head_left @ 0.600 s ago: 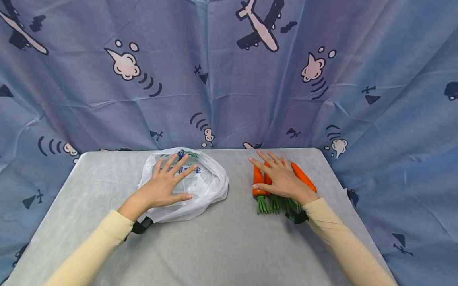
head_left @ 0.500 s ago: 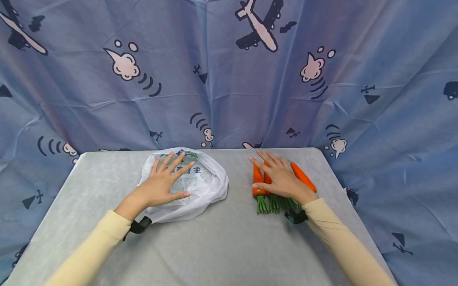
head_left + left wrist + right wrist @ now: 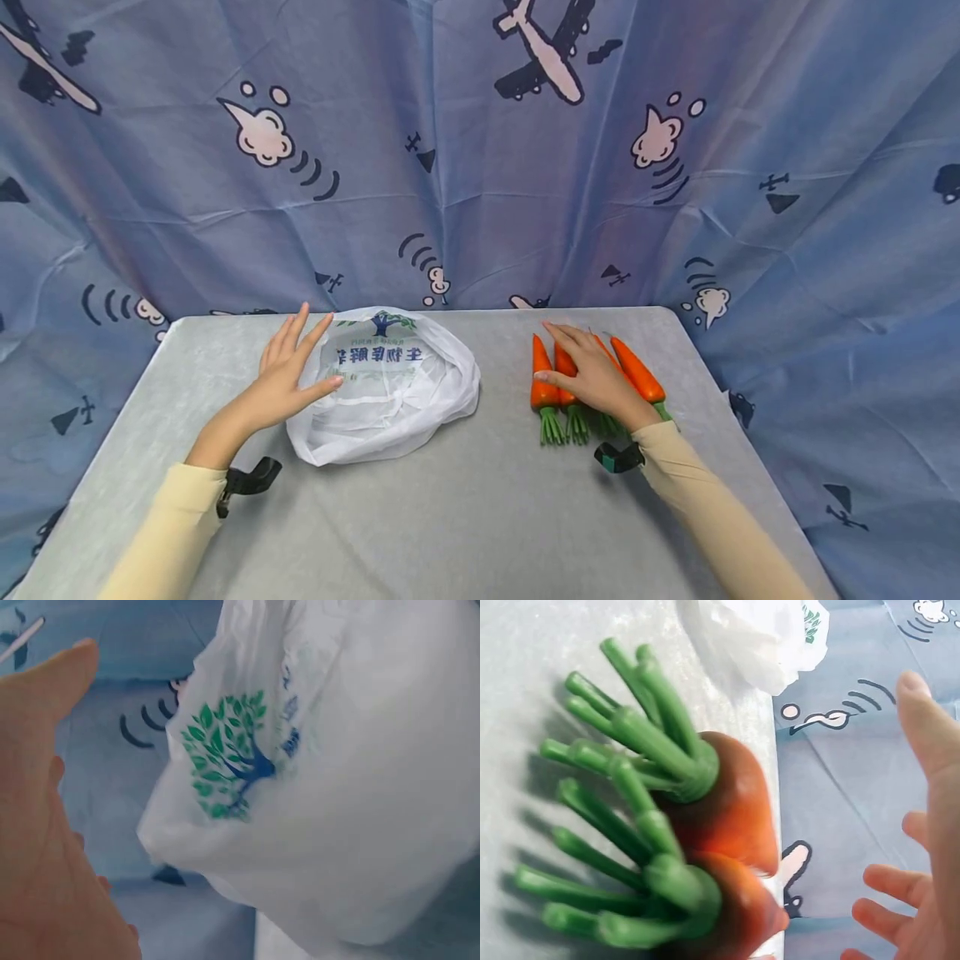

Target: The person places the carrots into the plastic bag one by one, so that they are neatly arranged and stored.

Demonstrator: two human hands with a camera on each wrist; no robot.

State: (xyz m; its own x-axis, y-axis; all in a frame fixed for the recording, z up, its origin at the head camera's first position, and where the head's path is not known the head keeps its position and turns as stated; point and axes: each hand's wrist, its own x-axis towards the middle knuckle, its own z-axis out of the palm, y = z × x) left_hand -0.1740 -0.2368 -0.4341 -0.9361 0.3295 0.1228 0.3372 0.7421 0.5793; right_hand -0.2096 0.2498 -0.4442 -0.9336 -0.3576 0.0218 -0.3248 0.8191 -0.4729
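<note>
A white plastic bag [image 3: 382,400] with a tree print and blue lettering lies with its mouth spread at the left of the table. My left hand [image 3: 277,383] is at the bag's left side, fingers extended and thumb toward it, holding nothing. The bag's tree print [image 3: 232,757] shows beside the hand in the left wrist view. On the right lie several orange carrots [image 3: 634,367] with short green stems. Over the middle ones hovers my right hand [image 3: 597,375], fingers loosely bent and holding nothing. It partly hides them. Two carrots [image 3: 735,795] show close up in the right wrist view.
A grey-white table [image 3: 450,525] carries everything. Behind its far edge hangs a blue curtain [image 3: 480,167] with airplane prints. Bare tabletop separates the bag from the carrots.
My left hand has moved left from above the bag to its left side, its fingers drawing closer together. The right hand stays over the carrots, its fingers now less spread.
</note>
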